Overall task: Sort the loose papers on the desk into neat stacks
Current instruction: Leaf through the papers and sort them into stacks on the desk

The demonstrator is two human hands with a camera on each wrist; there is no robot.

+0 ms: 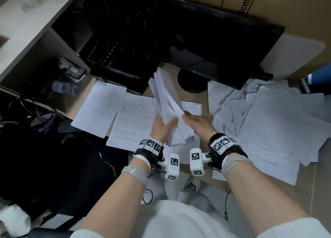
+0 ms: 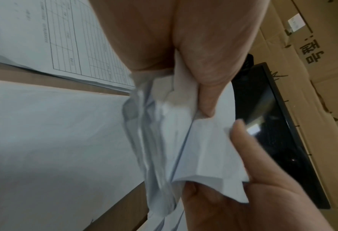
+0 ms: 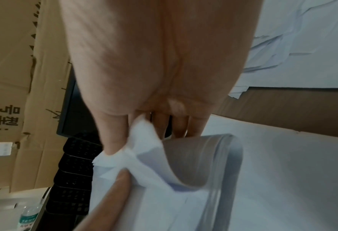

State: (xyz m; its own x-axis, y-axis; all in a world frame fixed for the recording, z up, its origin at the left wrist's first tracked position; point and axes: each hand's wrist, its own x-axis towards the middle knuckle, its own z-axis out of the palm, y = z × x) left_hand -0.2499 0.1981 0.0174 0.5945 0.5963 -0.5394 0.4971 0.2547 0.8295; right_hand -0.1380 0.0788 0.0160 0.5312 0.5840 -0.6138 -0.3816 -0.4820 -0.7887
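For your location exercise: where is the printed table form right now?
In the head view the table form lies flat on the desk, left of the held sheaf of papers, beside another printed sheet.

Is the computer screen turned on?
No, the black flat computer monitor is dark, showing only dim reflections, behind the bundle of white paper sheets that both hands hold.

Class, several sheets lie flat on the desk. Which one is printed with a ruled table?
The form sheet just left of the held bundle; its neighbour carries only text lines.
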